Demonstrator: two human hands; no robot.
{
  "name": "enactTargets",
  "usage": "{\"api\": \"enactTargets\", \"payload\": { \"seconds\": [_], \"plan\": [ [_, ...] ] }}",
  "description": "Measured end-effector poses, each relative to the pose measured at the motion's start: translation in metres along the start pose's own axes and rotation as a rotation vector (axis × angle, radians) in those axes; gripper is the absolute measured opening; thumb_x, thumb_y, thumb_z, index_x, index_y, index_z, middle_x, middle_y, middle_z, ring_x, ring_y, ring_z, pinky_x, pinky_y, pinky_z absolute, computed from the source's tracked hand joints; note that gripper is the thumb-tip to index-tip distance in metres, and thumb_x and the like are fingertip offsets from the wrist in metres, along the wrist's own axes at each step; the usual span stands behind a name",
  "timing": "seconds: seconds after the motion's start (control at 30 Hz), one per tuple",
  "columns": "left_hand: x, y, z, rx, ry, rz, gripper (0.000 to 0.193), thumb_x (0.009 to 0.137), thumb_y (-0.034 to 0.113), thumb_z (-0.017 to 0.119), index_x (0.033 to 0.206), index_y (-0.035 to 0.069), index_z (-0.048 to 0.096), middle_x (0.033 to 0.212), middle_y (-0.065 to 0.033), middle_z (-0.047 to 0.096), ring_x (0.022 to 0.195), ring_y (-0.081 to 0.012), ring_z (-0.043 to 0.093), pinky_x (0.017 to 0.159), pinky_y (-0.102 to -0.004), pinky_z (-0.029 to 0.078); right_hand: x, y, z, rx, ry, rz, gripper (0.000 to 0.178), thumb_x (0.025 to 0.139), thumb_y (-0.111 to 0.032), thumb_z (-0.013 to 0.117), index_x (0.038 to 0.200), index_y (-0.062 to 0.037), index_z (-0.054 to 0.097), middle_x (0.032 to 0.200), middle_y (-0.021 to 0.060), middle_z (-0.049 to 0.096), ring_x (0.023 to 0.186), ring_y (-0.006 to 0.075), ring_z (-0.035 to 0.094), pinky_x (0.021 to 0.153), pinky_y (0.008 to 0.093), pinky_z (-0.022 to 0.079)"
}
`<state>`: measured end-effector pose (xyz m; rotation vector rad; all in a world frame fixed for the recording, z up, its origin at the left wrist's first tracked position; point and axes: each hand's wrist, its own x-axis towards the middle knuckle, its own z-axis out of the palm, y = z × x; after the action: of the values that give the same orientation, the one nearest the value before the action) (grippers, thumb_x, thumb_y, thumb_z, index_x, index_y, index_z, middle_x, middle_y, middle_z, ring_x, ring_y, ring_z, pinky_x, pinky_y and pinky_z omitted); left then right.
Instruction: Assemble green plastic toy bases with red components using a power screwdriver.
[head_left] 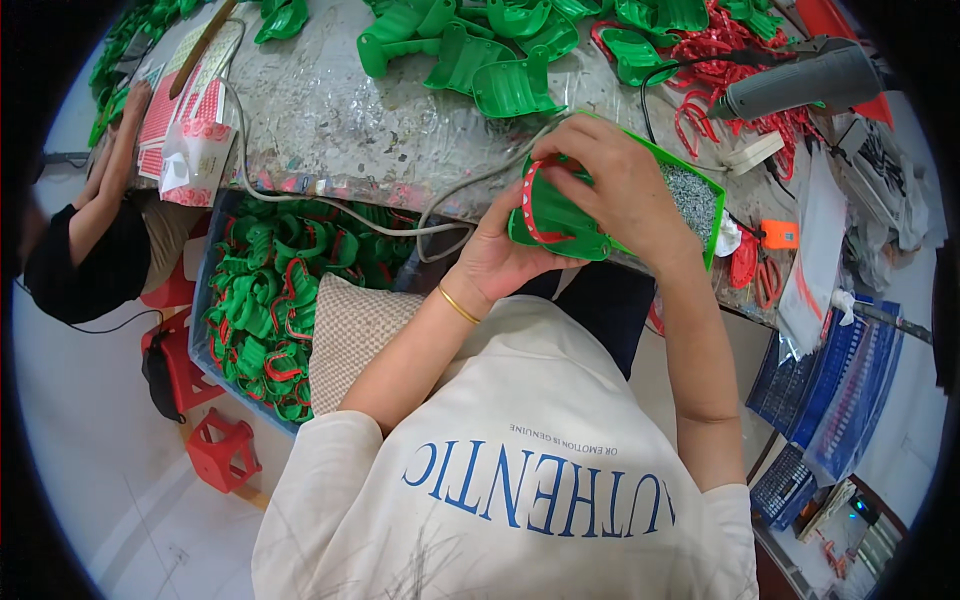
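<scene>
My left hand [482, 262] is wrapped around a green plastic shell [566, 222] from below and the left, holding it above my lap at the table's front edge. Along the shell's left rim curves a red strip with white teeth [529, 212]. From above, my right hand [628, 185] reaches over the shell with its fingers bent. Its fingertips pinch at the strip's upper end, partly inside the shell; whether a small piece is also between them is hidden. Just right of the hands, a bright green tray [716, 236] holds many small metal screws [690, 196].
Green shells [510, 85] and red strips [700, 60] are heaped at the back. A grey electric screwdriver [800, 82] lies right. Its cable crosses the table. A blue crate [205, 345] of assembled pieces stands left, near red stools [222, 450] and another person [95, 240]. Scissors [768, 282] lie right.
</scene>
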<state>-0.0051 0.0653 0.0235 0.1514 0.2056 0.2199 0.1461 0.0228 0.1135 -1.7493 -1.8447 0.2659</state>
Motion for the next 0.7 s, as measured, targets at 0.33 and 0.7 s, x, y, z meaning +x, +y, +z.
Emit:
{"api": "enactTargets", "payload": {
  "seconds": [0.33,0.7],
  "plan": [
    [-0.003,-0.002,0.007,-0.145,-0.077,0.113,0.062,0.09,0.044,0.056,0.139,0.012,0.036,0.136,-0.0106,0.045,0.125,-0.0274,0.045,0.102,-0.0522,0.037,-0.022,0.011,-0.017,0.399,0.119,0.554,0.022,0.086,-0.01,0.064,0.105,-0.0005,0.064,0.091,0.0029,0.066,0.082,0.0094,0.061,0.075,0.0237,0.047],
    [-0.004,0.001,0.004,0.167,-0.022,0.147,0.07,0.087,0.035,0.062,0.144,0.02,0.025,0.136,-0.0037,0.044,0.124,-0.0195,0.045,0.1,-0.0463,0.039,-0.035,0.02,-0.018,0.703,0.043,0.642,0.019,0.087,-0.01,0.064,0.1,0.0021,0.062,0.088,0.0024,0.064,0.081,0.0076,0.059,0.074,0.0227,0.047]
  ]
}}
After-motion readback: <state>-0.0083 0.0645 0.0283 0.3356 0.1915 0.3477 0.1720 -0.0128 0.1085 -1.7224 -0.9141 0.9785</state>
